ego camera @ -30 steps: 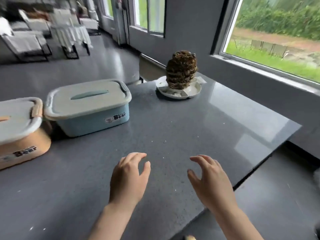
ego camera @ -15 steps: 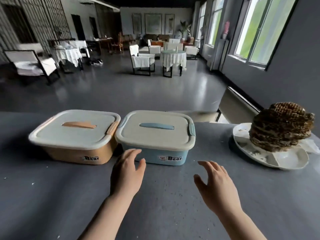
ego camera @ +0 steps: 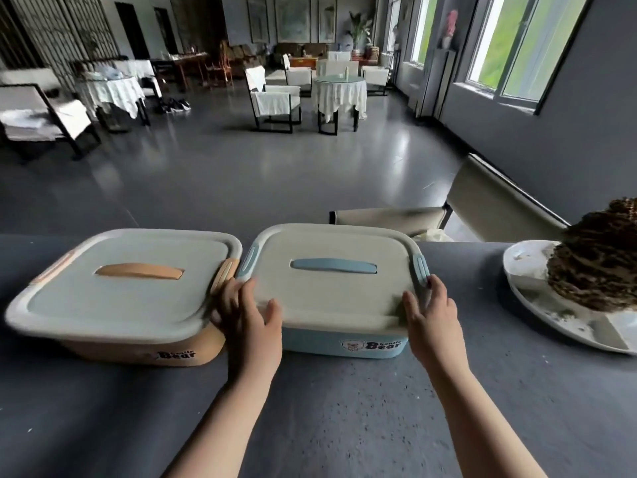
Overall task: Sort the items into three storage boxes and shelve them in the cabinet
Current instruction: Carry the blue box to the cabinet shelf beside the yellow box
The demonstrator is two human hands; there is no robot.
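Two lidded plastic storage boxes are sitting side by side on the dark grey speckled tabletop [ego camera: 344, 426], their near corners touching or almost touching. The blue plastic box with a pale cream lid [ego camera: 334, 281] is lying right of centre, a blue handle set flat into the lid top and a "Bear" label showing on its front wall. The orange plastic box with a matching pale lid [ego camera: 113, 291] is lying to its left, with an orange recessed handle and the same label. The left hand [ego camera: 251, 322] is reaching into the gap between the two boxes, thumb lying on the near left edge of the blue box's lid and fingers curling around that corner; the fingertips are blurred, so how firmly it is gripping cannot be told. The right hand [ego camera: 434, 322] is pressing against the lid's near right corner, thumb on the lid edge and fingers wrapping round the side just below the blue side latch. Both lids are sitting closed. At the right edge, a white plate [ego camera: 527, 270] is carrying a brown layered honeycomb-like mass [ego camera: 599, 263], well apart from the boxes. Beyond the table, a large room with chairs and cloth-covered tables is showing.
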